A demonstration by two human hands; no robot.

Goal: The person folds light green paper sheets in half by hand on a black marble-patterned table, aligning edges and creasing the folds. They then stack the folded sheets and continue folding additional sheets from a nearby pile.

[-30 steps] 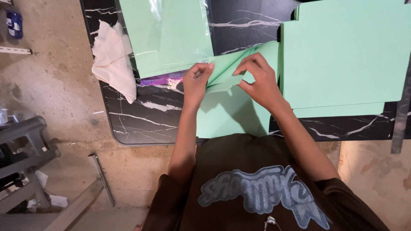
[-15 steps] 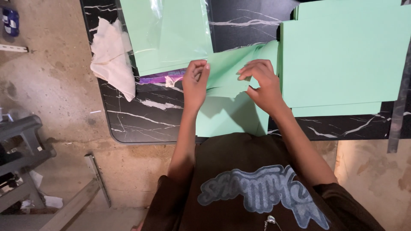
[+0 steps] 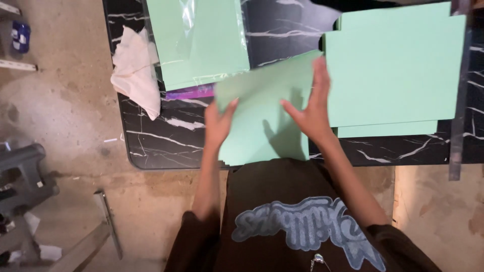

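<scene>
A mint-green paper sheet [image 3: 262, 118] lies flat on the black marble-patterned table [image 3: 166, 141], right in front of me. My left hand [image 3: 219, 123] rests at the sheet's left edge with its fingers together and extended. My right hand [image 3: 311, 108] presses flat on the sheet's right part, fingers spread, thumb pointing left. Neither hand grips anything. The sheet's near edge hangs slightly past the table's front edge.
A stack of mint-green sheets [image 3: 396, 70] sits at the right. More green sheets in clear plastic wrap [image 3: 201, 40] lie at the back left, with a purple strip [image 3: 189, 93] beneath. A crumpled white cloth [image 3: 136, 70] hangs off the table's left edge. A grey stool [image 3: 22, 171] stands on the concrete floor.
The sheet was being folded with pinching fingers before; now it lies flat and both hands have opened and spread over it. The right hand moved farther up the sheet.
</scene>
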